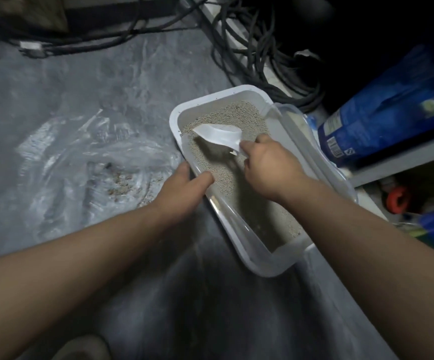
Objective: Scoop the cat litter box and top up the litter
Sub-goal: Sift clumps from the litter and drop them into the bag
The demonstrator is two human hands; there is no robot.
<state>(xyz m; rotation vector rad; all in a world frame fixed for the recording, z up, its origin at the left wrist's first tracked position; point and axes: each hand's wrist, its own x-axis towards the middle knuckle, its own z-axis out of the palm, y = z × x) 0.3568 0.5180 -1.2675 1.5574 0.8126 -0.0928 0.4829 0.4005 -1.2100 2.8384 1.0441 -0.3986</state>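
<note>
Scooping the litter box [176, 118] on the floor.
Right hand [270, 168] grips the white scoop [218, 135] over the litter; left hand [184, 187] clasps the box's left rim.

Nothing here reads clearly to me. The blue bag [384, 118] on my right carries a white label panel with a barcode and fine print, all too blurred and small to make out any word or number.
</note>
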